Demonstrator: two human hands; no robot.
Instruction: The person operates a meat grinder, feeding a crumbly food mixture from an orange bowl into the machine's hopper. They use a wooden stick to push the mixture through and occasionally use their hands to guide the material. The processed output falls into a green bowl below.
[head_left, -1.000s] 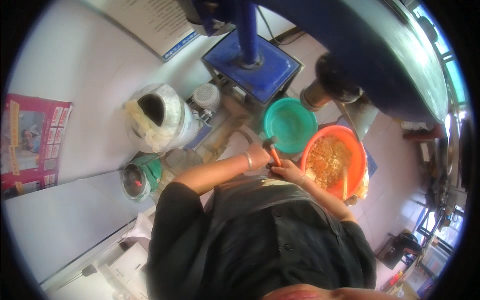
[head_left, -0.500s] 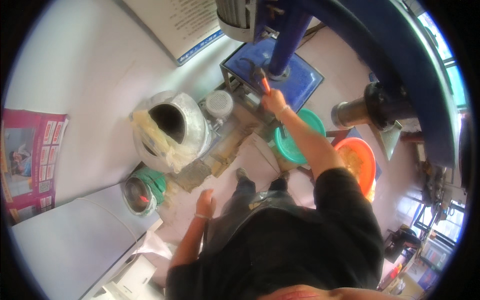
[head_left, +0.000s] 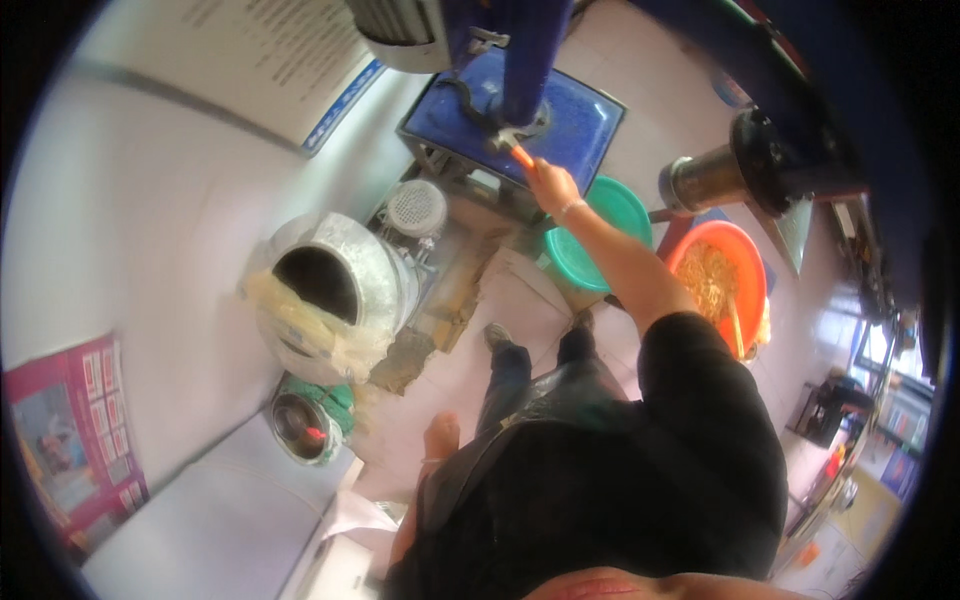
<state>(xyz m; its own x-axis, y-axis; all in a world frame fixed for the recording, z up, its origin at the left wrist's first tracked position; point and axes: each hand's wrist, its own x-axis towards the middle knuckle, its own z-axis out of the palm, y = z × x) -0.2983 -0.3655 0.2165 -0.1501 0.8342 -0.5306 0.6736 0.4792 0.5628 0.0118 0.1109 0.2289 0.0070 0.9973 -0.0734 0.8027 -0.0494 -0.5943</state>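
My right hand (head_left: pixel 553 187) is closed round the orange handle of a hammer (head_left: pixel 520 153), with my arm stretched out ahead. The hammer's metal head is at the foot of a thick blue post (head_left: pixel 529 70), on a blue machine base (head_left: pixel 585 120). A dark curved part (head_left: pixel 463 100) lies on the base just left of the hammer head. Whether the head touches the post I cannot tell. My left hand (head_left: pixel 441 437) hangs low beside my leg, apart from any object. Its fingers are too blurred to make out.
A metal drum (head_left: pixel 375 265) with yellowish plastic on its mouth stands left, beside a motor (head_left: pixel 416 208). Green (head_left: pixel 620 210) and orange (head_left: pixel 755 260) basins stand right, the orange one holding brownish material. A pale tabletop (head_left: pixel 215 500) and a green-covered pot (head_left: pixel 300 425) are lower left.
My view has shifted, showing the drum lower. The hammer head now sits closer to the post's foot. My left hand has come nearer to my body.
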